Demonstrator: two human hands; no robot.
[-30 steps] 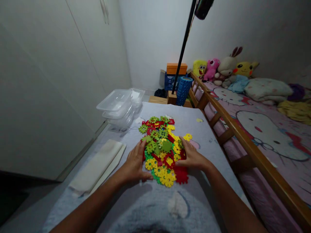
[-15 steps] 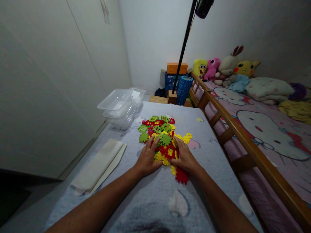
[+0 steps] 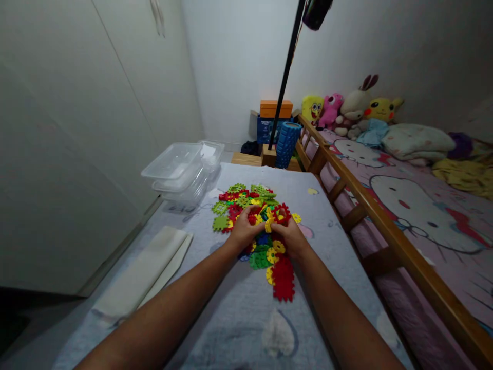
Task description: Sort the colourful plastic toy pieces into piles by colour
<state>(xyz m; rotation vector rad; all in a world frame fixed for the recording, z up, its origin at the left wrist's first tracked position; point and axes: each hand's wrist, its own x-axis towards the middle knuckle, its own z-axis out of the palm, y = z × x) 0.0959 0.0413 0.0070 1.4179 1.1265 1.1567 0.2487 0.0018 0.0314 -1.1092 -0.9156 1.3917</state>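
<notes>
Landmark for everything below: the pile of plastic pieces (image 3: 264, 239), mid-desk (image 3: 215, 318), between my forearms.

Left and nearer than the pile: a folded cream sheet (image 3: 144, 272), lying flat. Probably there to keep it off my working area.

At the pile's near edge, a red toothed panel (image 3: 283, 280) lies flat, yellow discs (image 3: 272, 255) just beside it, dark green pieces (image 3: 260, 258) left of those. Flat parts, so they should sit stable without a hand on them.

At the pile's middle, both hands. Right hand (image 3: 292, 235): grip closed on a red square frame (image 3: 283, 213) — fingers up around it, thumb toward a yellow piece (image 3: 268, 225) facing the left thumb. I'd say that thin edge suits a pinch. Left hand (image 3: 244, 228): grip half curled over red and yellow bits, thumb pointing at the right thumb. Can't tell if it has anything clamped; fingertips are partly hidden. Hands face each other, likely to keep loose bits between them.

Pile's far left: light green pieces (image 3: 221, 223), loosely overlapping.

Beyond the pile, left: stacked clear tubs (image 3: 179, 180) — likely tucked there to leave elbow room. Beyond the pile and past the desk: a blue roller (image 3: 287, 145), upright.
</notes>
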